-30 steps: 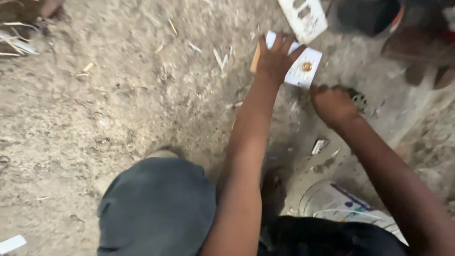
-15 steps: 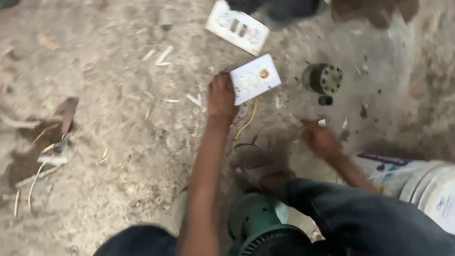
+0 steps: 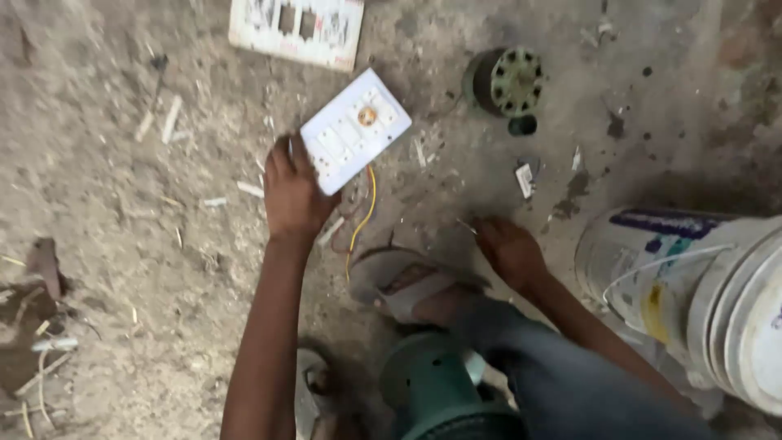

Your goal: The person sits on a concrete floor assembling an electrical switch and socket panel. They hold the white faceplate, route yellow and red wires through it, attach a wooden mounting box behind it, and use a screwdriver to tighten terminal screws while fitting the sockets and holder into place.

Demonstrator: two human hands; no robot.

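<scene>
The left hand (image 3: 292, 194) held the white switch plate (image 3: 356, 130) by its lower-left edge, fingers (image 3: 281, 156) pressed together against it, above the dirt floor (image 3: 122, 204). The right hand (image 3: 509, 248) pinched a small thin piece, well apart from the plate.

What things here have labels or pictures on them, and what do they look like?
Bucket: right side, lying tilted on the ground; white, round, with blue, green and yellow print.
Small tag: on the ground between the spool and the right hand; tiny white rectangle, too small to make out.
No screens or signs.
</scene>
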